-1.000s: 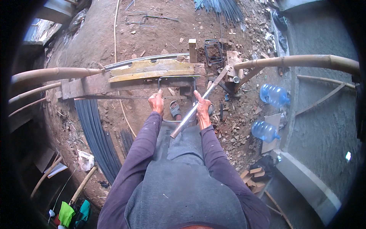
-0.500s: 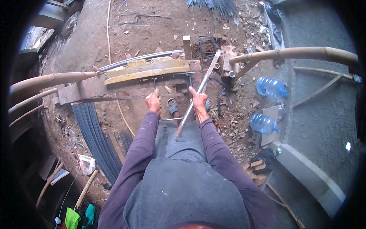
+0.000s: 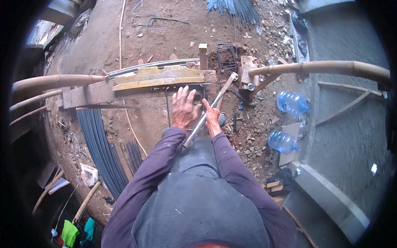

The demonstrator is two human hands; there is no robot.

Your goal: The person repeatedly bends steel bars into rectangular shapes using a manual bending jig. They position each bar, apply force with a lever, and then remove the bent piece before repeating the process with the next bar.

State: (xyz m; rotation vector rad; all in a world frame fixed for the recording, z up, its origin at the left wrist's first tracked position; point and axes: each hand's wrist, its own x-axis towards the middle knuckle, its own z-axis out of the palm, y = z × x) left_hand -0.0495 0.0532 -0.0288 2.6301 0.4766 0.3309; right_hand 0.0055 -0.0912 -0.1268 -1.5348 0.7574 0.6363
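Observation:
My right hand (image 3: 212, 117) is closed around a long metal pipe lever (image 3: 219, 96), which slants from the wooden bench down toward my lap. Close beside it, my left hand (image 3: 185, 108) is spread flat with its fingers apart, over the bent steel rod (image 3: 167, 108). That rod has squared corners, and its far side runs along the near edge of the wooden bench beam (image 3: 97, 96); my hands hide part of it. Whether my left palm touches the rod or the lever I cannot tell. A yellow carved board (image 3: 159, 77) lies on the beam.
Bamboo poles (image 3: 322, 67) reach in from both sides at bench height. A wooden post (image 3: 203, 56) stands up behind the bench. Finished rod frames (image 3: 226, 57) lie beyond it. Straight rods (image 3: 101, 142) lie at left; two blue water jugs (image 3: 283, 141) at right.
My left hand has let go of the bent rod, opened and moved right, next to my right hand. The lever's near end has swung slightly left, with my right hand still on it.

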